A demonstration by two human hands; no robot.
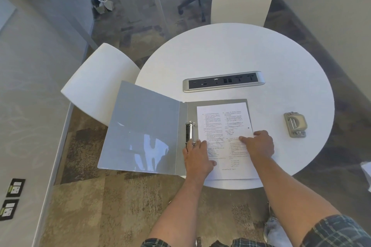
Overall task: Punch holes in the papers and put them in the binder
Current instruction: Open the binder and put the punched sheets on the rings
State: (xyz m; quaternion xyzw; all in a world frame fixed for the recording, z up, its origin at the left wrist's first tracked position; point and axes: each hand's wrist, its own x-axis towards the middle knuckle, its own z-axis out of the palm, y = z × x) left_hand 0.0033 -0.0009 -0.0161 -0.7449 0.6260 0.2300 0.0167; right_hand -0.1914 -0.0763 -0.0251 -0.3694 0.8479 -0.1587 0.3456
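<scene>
Head-camera view looks down on a round white table [230, 50], the landmark for everything else. A thin grey ring binder [140, 126] lies open at the table's near-left edge; its glossy left cover hangs out past the rim over the patterned carpet, while its right cover lies flat on the tabletop. A small chrome ring mechanism [190, 132] sits along the spine fold.

A stack of white printed papers [222, 124] lies on the binder's right cover, toward the table's near edge, its lower end reaching almost to the rim. One small dark punched hole shows near the sheet's right edge, on the side away from the rings.

The left hand [197, 157] lies palm-down and spread flat, pressing on the papers' left margin with its fingertips touching the lower end of the rings; it grips nothing. The right hand [259, 143] rests on the right half of the top sheet, fingers loosely curled and pointing left, flat against the paper; whether it pinches the sheet's edge cannot be told.

A beige metal hole punch [295, 125] stands on the table's right side, well apart from the papers. A silver power-socket strip [223, 84] is set into the table's centre, beyond the binder. Two white chairs stand at the table's far and left sides.
</scene>
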